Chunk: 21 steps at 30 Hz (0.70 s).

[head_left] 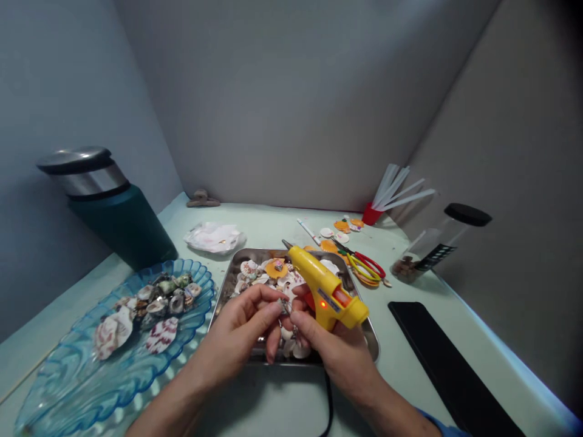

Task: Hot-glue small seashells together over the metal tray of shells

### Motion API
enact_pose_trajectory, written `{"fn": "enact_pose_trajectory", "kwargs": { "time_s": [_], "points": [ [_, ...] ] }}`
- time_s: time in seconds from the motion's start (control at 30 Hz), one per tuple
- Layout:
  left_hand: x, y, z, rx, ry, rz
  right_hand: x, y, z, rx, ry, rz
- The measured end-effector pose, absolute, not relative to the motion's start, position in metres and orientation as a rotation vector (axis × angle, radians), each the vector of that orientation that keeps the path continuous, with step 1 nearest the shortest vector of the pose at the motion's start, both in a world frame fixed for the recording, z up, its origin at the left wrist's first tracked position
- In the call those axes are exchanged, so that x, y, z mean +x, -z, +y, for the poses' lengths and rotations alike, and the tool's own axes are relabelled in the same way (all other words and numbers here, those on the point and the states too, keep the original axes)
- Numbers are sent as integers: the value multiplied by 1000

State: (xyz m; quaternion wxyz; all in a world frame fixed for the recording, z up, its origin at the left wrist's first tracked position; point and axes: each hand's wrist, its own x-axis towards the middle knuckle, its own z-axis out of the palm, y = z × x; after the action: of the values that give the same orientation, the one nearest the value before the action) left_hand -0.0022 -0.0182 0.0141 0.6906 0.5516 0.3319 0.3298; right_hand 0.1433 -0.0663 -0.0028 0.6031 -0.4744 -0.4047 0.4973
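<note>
My right hand [337, 355] is wrapped round a yellow glue gun [319, 276] with a glowing orange light, its nozzle tilted up and to the left. My left hand [250, 315] pinches a small greyish, shiny piece [285, 306], too small to make out exactly. The thumb of the right hand reaches to the same piece, so the hands nearly meet. Both are above a metal tray [230, 270] full of seashells [249, 267]. Among these shells lies an orange disc [276, 267] with a small bit on top.
Left stand a blue scalloped dish [182, 352] of shells and a teal bottle [122, 224]. Behind lies a clear plastic bag [214, 237]. Scissors [371, 267], a marker [308, 232], a red cup [371, 215] of glue sticks, a jar [419, 258] and a black slab [437, 352] are right.
</note>
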Motion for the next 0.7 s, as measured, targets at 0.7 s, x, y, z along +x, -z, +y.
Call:
{"fn": "enact_pose_trajectory", "kwargs": {
  "time_s": [0.7],
  "points": [
    [-2,-13,-14,913,-640,602,152,1,-62,-754,-1510,-828]
  ]
}}
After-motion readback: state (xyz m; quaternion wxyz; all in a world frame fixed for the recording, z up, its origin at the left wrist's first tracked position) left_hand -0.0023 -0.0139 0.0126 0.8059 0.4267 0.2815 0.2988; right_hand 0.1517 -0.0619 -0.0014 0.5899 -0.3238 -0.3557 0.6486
